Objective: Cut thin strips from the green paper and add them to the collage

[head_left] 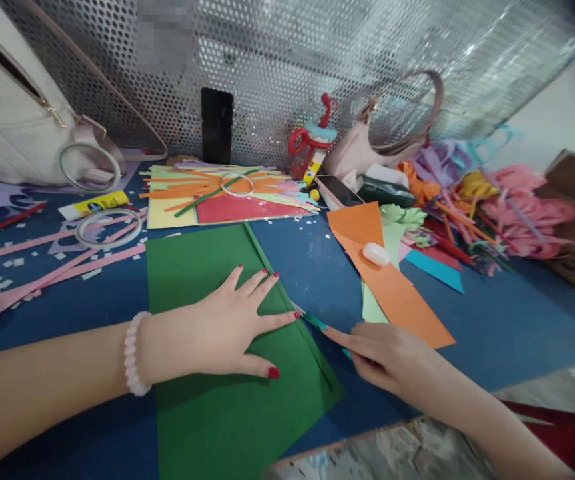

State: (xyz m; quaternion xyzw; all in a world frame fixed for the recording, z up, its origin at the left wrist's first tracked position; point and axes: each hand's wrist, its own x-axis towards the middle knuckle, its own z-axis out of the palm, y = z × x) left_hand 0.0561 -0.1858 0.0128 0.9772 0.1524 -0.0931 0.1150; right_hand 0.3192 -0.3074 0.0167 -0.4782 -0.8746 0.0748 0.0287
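The left hand (227, 327) lies flat on a green sheet (217, 400), fingers (254, 283) spread wide and pressing the paper onto the blue worktop (307, 267); a pale bead bracelet (132, 353) circles the wrist. The sheet sits in the middle of the worktop, close to the person. The right hand (387, 357) is at the sheet's right edge, fingers closed narrowly on a small teal-handled cutter (312, 319) whose tip meets that edge just beside the left fingertips. To the right lies orange paper (392, 287) with a white eraser (376, 253) on it. Further back are paper strips (217, 187), a tape ring (108, 228), a glue stick (94, 205) and a black phone (216, 125).
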